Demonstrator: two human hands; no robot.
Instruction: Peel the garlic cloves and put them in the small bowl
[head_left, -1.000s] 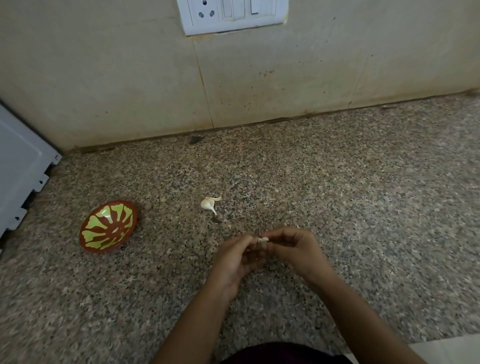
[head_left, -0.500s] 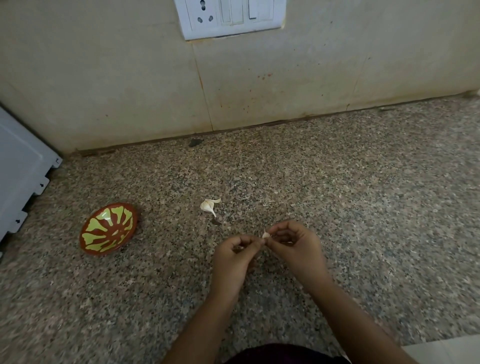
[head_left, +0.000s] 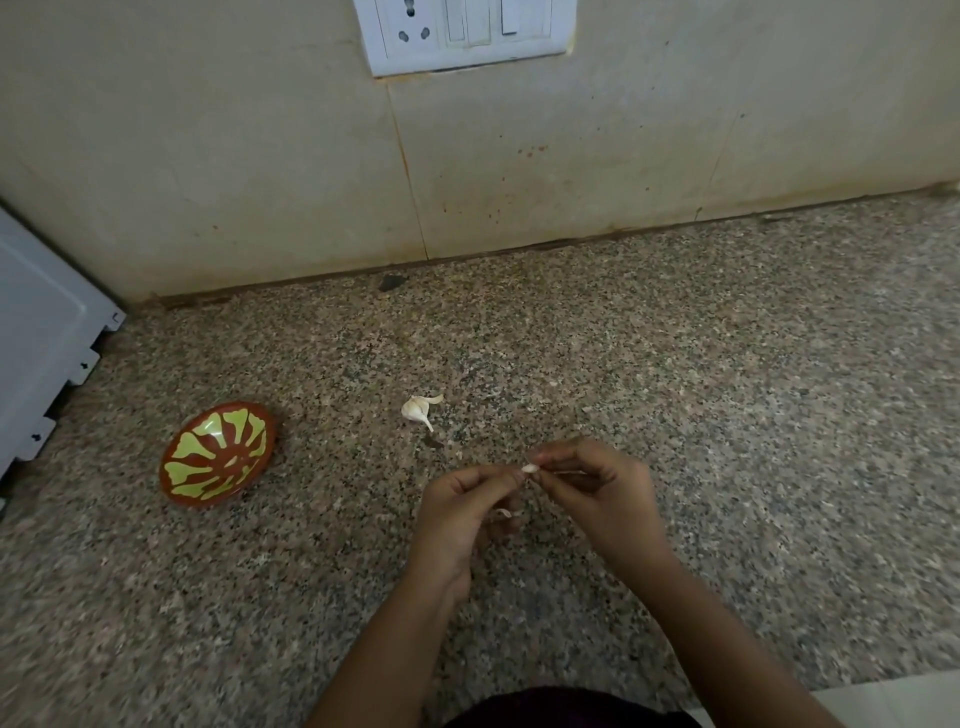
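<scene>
the garlic clove is mostly hidden by fingertips; only a pale tip shows. a whitish scrap by the left hand's lower fingers is too small to identify. the switch plate is cut off at the top, the white appliance at the left. the left hand and right hand, fingers curled, both pinch the clove above the granite countertop. another garlic piece lies just beyond them. the small bowl sits well to the left. open granite runs rightward and back to the wall.
</scene>
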